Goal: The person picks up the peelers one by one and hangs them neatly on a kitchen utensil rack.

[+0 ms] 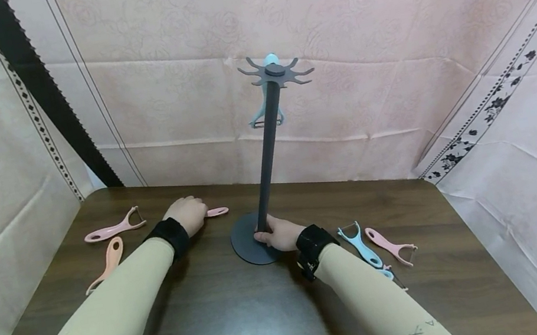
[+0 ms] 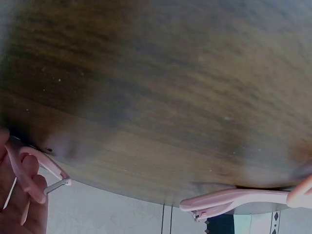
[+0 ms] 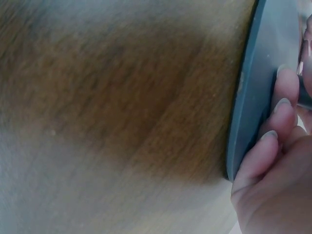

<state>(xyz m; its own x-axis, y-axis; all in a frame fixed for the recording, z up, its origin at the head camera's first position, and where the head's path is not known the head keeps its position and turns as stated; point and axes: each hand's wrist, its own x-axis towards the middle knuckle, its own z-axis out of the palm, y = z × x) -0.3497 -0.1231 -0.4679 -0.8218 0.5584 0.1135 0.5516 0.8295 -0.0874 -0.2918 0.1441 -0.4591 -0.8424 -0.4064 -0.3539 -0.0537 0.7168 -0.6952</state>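
Pink plastic peeler (image 1: 216, 212): it lies on the dark brown wooden worktop (image 1: 253, 326) left of centre in the head view, mostly under my left hand, only its handle end showing to the right of my knuckles. In the left wrist view its pink head and metal blade sit among my fingers at the lower left.
Left hand (image 1: 187, 214): fingers curled down over that pink peeler, closed round it against the worktop.
Dark grey metal hanger stand (image 1: 267, 161): it stands upright in the middle of the head view, with a round flat base, a slim pole and a ring of hooks on top.
Right hand (image 1: 277, 234): wrapped round the foot of the pole where it meets the base; the right wrist view shows my fingers (image 3: 273, 122) lying across the grey base plate at the right edge.
Light blue plastic peeler on the stand (image 1: 268, 98): it hangs from a hook behind the pole, upper centre.
Two more pink peelers (image 1: 114, 229): they lie at the left of the worktop, one above the other, apart from my left hand.
Blue peeler and pink peeler on the right (image 1: 366, 249): they lie side by side beside my right wrist, lower right of centre.
Pale pink rose-patterned cloth (image 1: 383, 21): it hangs as a backdrop behind and to both sides of the worktop.
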